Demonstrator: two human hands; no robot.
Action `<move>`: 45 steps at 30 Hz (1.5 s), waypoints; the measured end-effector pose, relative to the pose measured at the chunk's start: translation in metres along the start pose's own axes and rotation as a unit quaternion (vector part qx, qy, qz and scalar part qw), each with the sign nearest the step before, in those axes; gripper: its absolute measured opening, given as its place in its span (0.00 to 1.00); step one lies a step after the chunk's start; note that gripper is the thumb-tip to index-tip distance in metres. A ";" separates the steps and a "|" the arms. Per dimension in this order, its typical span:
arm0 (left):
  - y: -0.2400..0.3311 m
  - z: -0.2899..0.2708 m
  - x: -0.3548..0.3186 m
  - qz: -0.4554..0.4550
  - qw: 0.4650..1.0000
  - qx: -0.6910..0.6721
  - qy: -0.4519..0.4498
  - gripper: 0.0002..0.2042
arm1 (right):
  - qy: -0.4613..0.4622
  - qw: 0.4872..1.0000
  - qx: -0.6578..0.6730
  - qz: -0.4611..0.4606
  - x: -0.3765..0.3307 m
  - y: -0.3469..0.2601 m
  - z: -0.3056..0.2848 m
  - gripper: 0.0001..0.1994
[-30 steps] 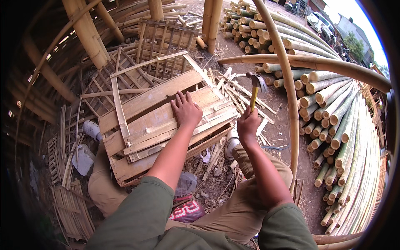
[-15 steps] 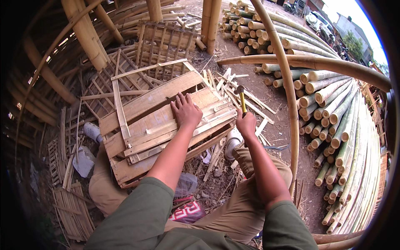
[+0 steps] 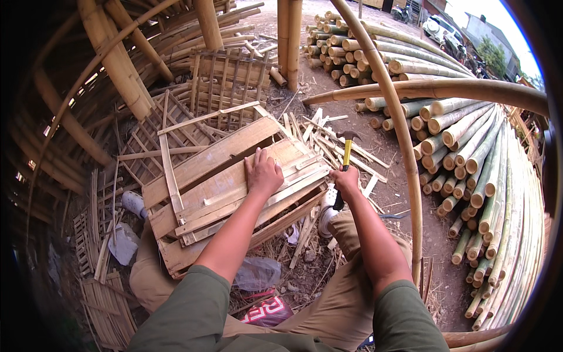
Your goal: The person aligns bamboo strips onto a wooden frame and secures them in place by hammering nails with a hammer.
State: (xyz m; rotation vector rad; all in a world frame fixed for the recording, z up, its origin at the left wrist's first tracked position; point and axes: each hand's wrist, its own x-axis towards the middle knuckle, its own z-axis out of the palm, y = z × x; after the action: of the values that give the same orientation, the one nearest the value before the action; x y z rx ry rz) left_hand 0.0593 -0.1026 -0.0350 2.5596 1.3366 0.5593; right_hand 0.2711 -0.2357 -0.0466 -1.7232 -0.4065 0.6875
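From the head camera, we look down on a flat crate-like panel of pale split-bamboo slats [image 3: 229, 188], which rests tilted across our knees and serves as our landmark. Most of its slats already lie side by side across the frame, so we judge the assembly well along. The slats at its right edge look loose and uneven, and more nailing seems left there, though we cannot make out any nails at this size.

Our left hand [image 3: 262, 173] lies palm down on the panel's upper middle, fingers [image 3: 258, 157] spread slightly and flat against the slats, pressing rather than gripping.

Just off the panel's right edge, our right hand [image 3: 346, 180] is wrapped tight around the dark grip of a hammer with a yellow handle and grey steel head [image 3: 347, 146], fingers closed fully on it. The head is raised above and beyond the panel's right corner, apart from the wood.

Loose pale bamboo offcuts [image 3: 328, 138] litter the ground beyond that corner, and a stack of long green-yellow bamboo poles [image 3: 469, 158] lies well right of the panel.
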 end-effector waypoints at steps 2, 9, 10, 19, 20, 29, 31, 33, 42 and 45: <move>-0.001 0.001 0.002 0.003 1.000 0.015 -0.001 0.17 | 0.004 1.000 0.022 0.004 -0.002 -0.006 0.001 0.17; 0.010 -0.028 0.017 -0.019 0.998 -0.050 -0.018 0.20 | -0.011 0.994 0.111 0.006 0.007 -0.034 -0.007 0.18; 0.012 -0.033 0.017 -0.018 0.998 -0.051 -0.018 0.20 | -0.017 0.995 0.101 0.003 0.009 -0.035 -0.008 0.18; -0.009 -0.020 0.002 -0.028 0.999 -0.010 0.011 0.20 | -0.047 0.999 0.025 0.010 -0.002 -0.021 0.009 0.17; -0.007 -0.018 0.003 -0.026 1.000 0.012 -0.003 0.20 | -0.045 0.999 0.024 0.010 0.002 -0.013 0.010 0.17; -0.010 -0.016 0.006 -0.047 0.998 0.038 0.002 0.23 | -0.016 0.998 -0.057 0.022 0.007 -0.001 0.016 0.16; -0.008 -0.015 0.005 -0.050 0.998 0.039 0.007 0.25 | -0.017 0.997 -0.074 0.015 0.005 0.000 0.016 0.15; -0.006 -0.015 0.007 -0.060 0.997 0.034 -0.020 0.28 | -0.016 0.995 -0.101 0.002 0.006 0.000 0.014 0.14; -0.010 -0.007 0.005 -0.051 0.997 0.042 -0.044 0.29 | 0.094 0.928 -0.285 -0.222 -0.042 -0.042 0.012 0.24; -0.010 -0.011 0.006 -0.060 0.994 0.057 -0.065 0.28 | 0.082 0.908 -0.279 -0.301 -0.065 -0.054 0.016 0.21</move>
State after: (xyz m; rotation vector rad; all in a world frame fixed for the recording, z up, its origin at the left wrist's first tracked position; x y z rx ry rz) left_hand 0.0501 -0.0921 -0.0268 2.5320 1.5043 0.2982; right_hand 0.2160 -0.2488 0.0176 -2.0105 -1.0366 -0.0427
